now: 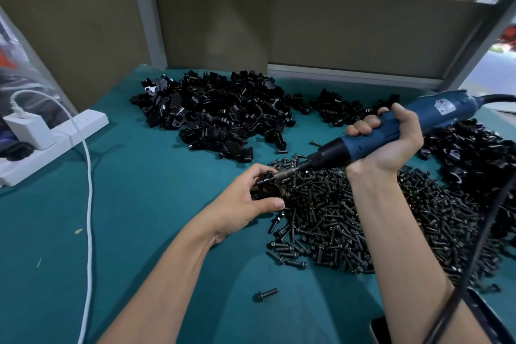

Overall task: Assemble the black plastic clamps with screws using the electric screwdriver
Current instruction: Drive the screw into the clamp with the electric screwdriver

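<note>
One black clamp (266, 186) sat in the left hand (245, 204), fingers (259, 170) curled round it, by the edge of the screw pile (363, 220). The right hand (391, 145) gripped the electric screwdriver (371, 135) tight, with its tip on the clamp. It looked like a screw was going in. Next it needed a straight, steady push.
</note>
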The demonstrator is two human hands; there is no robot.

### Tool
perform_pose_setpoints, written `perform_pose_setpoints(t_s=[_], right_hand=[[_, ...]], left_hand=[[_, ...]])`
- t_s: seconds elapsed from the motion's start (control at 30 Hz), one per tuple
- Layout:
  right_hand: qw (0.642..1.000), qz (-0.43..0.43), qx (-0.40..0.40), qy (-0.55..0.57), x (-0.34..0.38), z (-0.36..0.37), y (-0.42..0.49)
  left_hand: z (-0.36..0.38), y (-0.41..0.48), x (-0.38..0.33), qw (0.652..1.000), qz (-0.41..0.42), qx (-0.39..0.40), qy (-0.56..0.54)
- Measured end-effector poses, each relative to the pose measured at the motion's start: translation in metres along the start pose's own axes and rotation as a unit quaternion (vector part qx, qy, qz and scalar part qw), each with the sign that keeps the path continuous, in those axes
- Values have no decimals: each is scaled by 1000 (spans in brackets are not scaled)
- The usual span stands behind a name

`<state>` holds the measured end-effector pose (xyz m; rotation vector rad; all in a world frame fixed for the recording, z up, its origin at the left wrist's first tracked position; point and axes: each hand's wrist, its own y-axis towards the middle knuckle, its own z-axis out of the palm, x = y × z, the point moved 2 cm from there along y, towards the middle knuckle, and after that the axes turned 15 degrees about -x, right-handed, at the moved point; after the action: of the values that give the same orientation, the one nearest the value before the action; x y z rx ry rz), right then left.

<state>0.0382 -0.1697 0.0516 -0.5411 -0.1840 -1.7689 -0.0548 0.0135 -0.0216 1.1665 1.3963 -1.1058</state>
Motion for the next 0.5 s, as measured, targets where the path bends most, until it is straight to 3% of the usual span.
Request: perform_pose_setpoints(t_s=[0.5], right_hand=[[1000, 2, 2, 1, -4, 0, -3]], left_hand=[[-1, -1, 0, 1000, 7, -21, 7]])
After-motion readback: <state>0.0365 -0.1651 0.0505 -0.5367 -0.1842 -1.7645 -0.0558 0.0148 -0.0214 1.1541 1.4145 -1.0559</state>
